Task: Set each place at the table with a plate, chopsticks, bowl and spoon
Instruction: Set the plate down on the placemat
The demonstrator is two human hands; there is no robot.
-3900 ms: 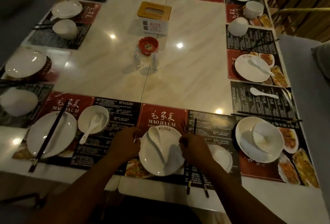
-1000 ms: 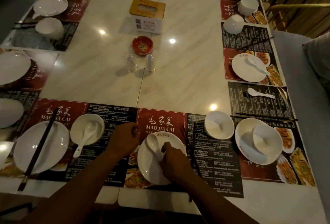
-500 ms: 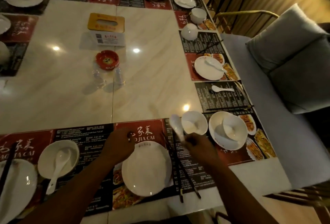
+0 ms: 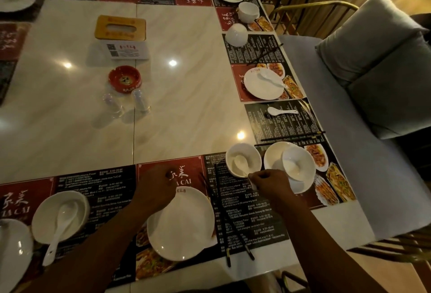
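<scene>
A bare white plate [image 4: 180, 225] lies on the placemat in front of me. My left hand [image 4: 155, 190] rests at the plate's far-left rim, fingers curled. Black chopsticks [image 4: 225, 220] lie to the right of the plate. Beyond them stands a small white bowl [image 4: 250, 156] with a white spoon [image 4: 242, 165] inside it. My right hand [image 4: 270, 183] pinches the spoon's handle at the bowl's near edge.
To the right a plate [image 4: 272, 157] carries a tilted bowl [image 4: 298, 164]. At the left sits another bowl with a spoon [image 4: 58, 220]. Mid-table stand a tissue box [image 4: 121, 36], a red ashtray [image 4: 124, 79] and two shakers [image 4: 140, 102]. A grey cushioned bench [image 4: 373, 129] runs along the right.
My right hand lifted the spoon off the plate, carried it right and set its scoop into the small bowl. The view swung to the right.
</scene>
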